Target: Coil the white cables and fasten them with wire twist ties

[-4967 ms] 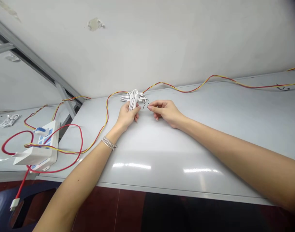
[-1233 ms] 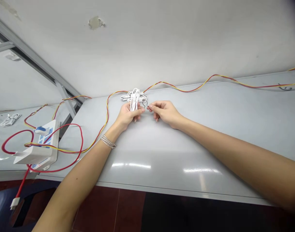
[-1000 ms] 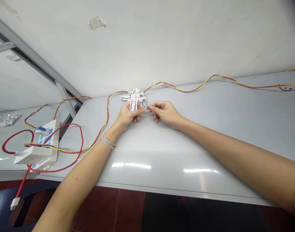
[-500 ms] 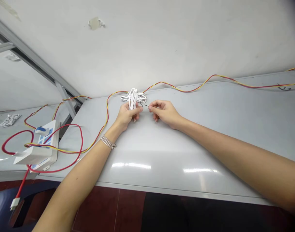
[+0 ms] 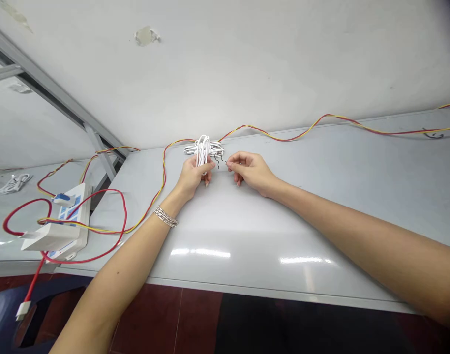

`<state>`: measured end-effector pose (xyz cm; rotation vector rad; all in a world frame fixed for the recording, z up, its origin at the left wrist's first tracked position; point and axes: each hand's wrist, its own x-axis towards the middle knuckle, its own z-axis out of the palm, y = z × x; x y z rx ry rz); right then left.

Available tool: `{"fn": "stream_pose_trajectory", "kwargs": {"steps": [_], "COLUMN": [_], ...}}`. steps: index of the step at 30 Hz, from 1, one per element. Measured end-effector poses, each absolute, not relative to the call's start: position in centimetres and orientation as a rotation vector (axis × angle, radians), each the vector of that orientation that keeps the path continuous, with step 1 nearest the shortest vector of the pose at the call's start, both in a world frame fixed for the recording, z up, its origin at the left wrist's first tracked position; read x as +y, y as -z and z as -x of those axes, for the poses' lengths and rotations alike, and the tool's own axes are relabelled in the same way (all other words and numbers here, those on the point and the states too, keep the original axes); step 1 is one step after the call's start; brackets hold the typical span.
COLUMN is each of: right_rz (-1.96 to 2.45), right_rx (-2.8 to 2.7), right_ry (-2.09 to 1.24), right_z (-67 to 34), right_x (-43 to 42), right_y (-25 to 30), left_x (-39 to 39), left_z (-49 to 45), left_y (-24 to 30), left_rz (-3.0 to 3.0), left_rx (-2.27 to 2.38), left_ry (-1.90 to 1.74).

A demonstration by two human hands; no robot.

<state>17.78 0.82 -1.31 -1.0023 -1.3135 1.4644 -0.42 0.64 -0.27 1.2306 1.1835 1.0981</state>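
Observation:
My left hand (image 5: 195, 176) is closed round a coiled white cable (image 5: 203, 150), which stands up out of the fingers. Just behind it, a second coiled white cable (image 5: 216, 148) lies on the table near the wall. A thin black twist tie (image 5: 222, 158) sits at the right side of the coils. One of its ends is pinched between the thumb and finger of my right hand (image 5: 249, 171); the other end hangs loose beside my left thumb. Whether the tie goes round one coil or both I cannot tell.
A white power strip (image 5: 83, 206) with a plug and an adapter stands at left, with a red cable (image 5: 125, 211) looping over it. A red and yellow twisted wire (image 5: 276, 135) runs along the wall. Further left lies another white cable coil (image 5: 15, 183); a black tie (image 5: 434, 133) lies far right.
My left thumb and fingertip have drawn back slightly to the left, and the near end of the twist tie has come free of them. My right hand has barely moved.

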Motion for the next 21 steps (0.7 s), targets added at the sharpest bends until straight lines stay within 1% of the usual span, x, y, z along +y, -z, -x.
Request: {"fn": "stream_pose_trajectory", "kwargs": {"steps": [21], "right_rz": [1.000], "right_rx": [-1.293], "right_ry": [-1.504], "right_z": [-17.77], "right_x": [0.84], "right_y": [1.21], "left_x": [0.61], "left_z": [0.46], "left_y": [0.43], "left_rz": [-1.288], "left_rx": [1.177], "left_ry": [-1.090]}}
